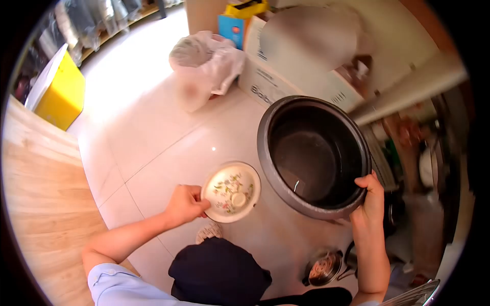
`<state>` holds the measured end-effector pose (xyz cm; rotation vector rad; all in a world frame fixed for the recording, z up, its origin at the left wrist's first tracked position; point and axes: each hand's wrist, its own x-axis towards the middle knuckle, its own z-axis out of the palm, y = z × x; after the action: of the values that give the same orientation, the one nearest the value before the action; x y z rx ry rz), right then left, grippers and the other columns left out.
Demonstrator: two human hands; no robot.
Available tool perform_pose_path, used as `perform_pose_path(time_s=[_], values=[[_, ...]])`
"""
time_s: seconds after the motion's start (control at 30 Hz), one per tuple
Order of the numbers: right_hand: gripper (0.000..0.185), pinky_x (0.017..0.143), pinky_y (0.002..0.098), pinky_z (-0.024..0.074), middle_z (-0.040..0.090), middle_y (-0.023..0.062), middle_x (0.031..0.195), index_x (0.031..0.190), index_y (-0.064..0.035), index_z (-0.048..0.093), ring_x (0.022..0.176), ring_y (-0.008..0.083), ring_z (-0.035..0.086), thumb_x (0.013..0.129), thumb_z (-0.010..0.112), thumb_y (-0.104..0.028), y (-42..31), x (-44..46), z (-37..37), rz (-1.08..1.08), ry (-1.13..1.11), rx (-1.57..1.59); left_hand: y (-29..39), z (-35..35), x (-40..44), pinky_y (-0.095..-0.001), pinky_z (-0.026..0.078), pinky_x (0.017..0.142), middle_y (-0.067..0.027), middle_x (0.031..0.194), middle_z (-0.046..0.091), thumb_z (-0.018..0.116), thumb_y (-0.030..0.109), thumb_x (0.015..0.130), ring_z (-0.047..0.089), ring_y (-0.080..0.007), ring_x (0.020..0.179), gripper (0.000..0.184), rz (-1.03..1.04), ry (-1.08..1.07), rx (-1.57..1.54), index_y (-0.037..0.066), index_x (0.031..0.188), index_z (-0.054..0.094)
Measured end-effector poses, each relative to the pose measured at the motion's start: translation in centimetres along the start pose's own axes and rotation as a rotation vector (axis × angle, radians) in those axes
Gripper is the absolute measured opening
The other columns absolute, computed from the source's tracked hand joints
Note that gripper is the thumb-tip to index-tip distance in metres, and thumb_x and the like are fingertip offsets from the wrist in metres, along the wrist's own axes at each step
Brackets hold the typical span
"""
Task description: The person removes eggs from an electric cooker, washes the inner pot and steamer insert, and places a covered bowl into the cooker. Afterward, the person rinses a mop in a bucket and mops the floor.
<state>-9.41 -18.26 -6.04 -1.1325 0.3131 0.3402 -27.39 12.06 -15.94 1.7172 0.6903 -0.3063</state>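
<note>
My left hand (187, 205) pinches the rim of a small round cream lid (222, 186) with a floral pattern and a knob in its middle. To its right, my right hand (371, 196) grips the edge of a large dark inner pot (311, 158), thumb over the rim and fingers hidden underneath. The pot tilts toward me and its inside shows no contents apart from a bright reflection. Lid and pot are held apart, both above the tiled floor.
A bin with a pale plastic liner (191, 66) stands ahead, beside a large white box (265, 81). At left are a wooden surface (46, 204) and a yellow box (64, 92). Cluttered shelving (408, 137) lines the right. A small metal pan (325, 268) sits low right.
</note>
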Motion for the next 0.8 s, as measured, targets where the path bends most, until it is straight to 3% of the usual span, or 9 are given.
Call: perform_pose_path(time_s=[0.13,0.2,0.23,0.3,0.33,0.37,0.4,0.7,0.8], values=[[0.021,0.093,0.0358,0.0453,0.060,0.0071,0.093,0.084,-0.0054,0.054,0.093,0.0245,0.057,0.066,0.050,0.005,0.5,4.9,7.7,-0.019,0.010,-0.068,-1.3,-0.7,0.7,-0.0260,0.049,0.046,-0.0114,0.055,0.061,0.059,0.006,0.073,0.063,-0.0142,0.051,0.014,0.028,0.001,-0.033,-0.006,0.066,0.060],[0.018,0.073,0.0290,0.0501,0.059,0.0059,0.088,0.080,-0.0075,0.053,0.081,0.0195,0.059,0.066,0.052,0.003,0.6,9.7,10.9,0.017,0.017,-0.066,-1.9,-1.3,1.3,-0.0280,0.048,0.046,-0.0113,0.054,0.060,0.061,0.009,0.071,0.060,-0.0147,0.046,0.014,0.050,-0.012,0.029,-0.003,0.065,0.060],[0.018,0.073,0.0290,0.0501,0.059,0.0059,0.088,0.080,-0.0075,0.053,0.081,0.0195,0.059,0.066,0.052,0.003,0.4,11.1,12.7,0.025,0.013,-0.088,-3.1,-0.9,1.6,-0.0304,0.046,0.045,-0.0118,0.052,0.058,0.062,0.012,0.069,0.057,-0.0176,0.042,0.015,0.110,0.032,0.054,-0.001,0.063,0.059],[0.013,0.046,0.0229,0.0346,0.051,0.0013,0.078,0.075,-0.0092,0.051,0.060,0.0111,0.046,0.066,0.056,0.000,0.0,13.5,16.5,0.005,0.003,-0.250,-2.1,-1.6,1.6,-0.0311,0.045,0.045,-0.0122,0.051,0.056,0.062,0.013,0.069,0.055,-0.0189,0.042,0.015,0.113,0.025,0.065,-0.001,0.063,0.059],[0.013,0.046,0.0229,0.0346,0.051,0.0013,0.078,0.075,-0.0092,0.051,0.060,0.0111,0.046,0.066,0.056,0.000,0.0,14.3,18.4,0.007,0.000,-0.269,-1.7,-1.9,1.7,-0.0318,0.044,0.044,-0.0125,0.050,0.055,0.062,0.013,0.068,0.054,-0.0202,0.041,0.016,0.124,0.014,0.096,0.000,0.062,0.058],[0.015,0.040,0.0222,0.0277,0.050,0.0011,0.073,0.075,-0.0098,0.050,0.054,0.0097,0.044,0.066,0.057,0.000,0.0,14.8,20.2,-0.042,0.011,-0.286,-2.5,-1.7,1.9,-0.0291,0.042,0.042,-0.0099,0.046,0.052,0.063,0.012,0.069,0.050,-0.0128,0.039,0.019,0.151,0.018,0.072,0.000,0.057,0.054],[0.016,0.034,0.0214,0.0208,0.049,0.0009,0.069,0.075,-0.0103,0.049,0.049,0.0082,0.042,0.066,0.059,0.000,-0.1,15.1,21.8,-0.091,0.021,-0.301,-2.8,-1.7,2.0,-0.0291,0.042,0.042,-0.0099,0.046,0.052,0.063,0.012,0.069,0.050,-0.0128,0.039,0.019,0.145,0.017,0.055,0.000,0.057,0.054],[0.016,0.033,0.0167,0.0289,0.046,0.0007,0.062,0.073,-0.0071,0.049,0.046,0.0068,0.041,0.071,0.062,0.001,-1.9,17.8,30.7,-0.174,0.045,-0.480,-3.2,-1.6,1.8,-0.0303,0.045,0.044,-0.0122,0.049,0.055,0.062,0.009,0.069,0.054,-0.0179,0.041,0.016,0.184,0.091,0.023,0.000,0.059,0.054],[0.013,0.035,0.0167,0.0327,0.050,0.0045,0.069,0.079,-0.0041,0.051,0.053,0.0097,0.048,0.072,0.061,0.000,-2.2,19.2,30.8,-0.192,0.008,-0.550,-3.0,-1.6,1.7,-0.0346,0.044,0.044,-0.0162,0.049,0.052,0.059,0.009,0.067,0.053,-0.0277,0.040,0.015,0.182,0.123,-0.027,-0.001,0.058,0.052]])
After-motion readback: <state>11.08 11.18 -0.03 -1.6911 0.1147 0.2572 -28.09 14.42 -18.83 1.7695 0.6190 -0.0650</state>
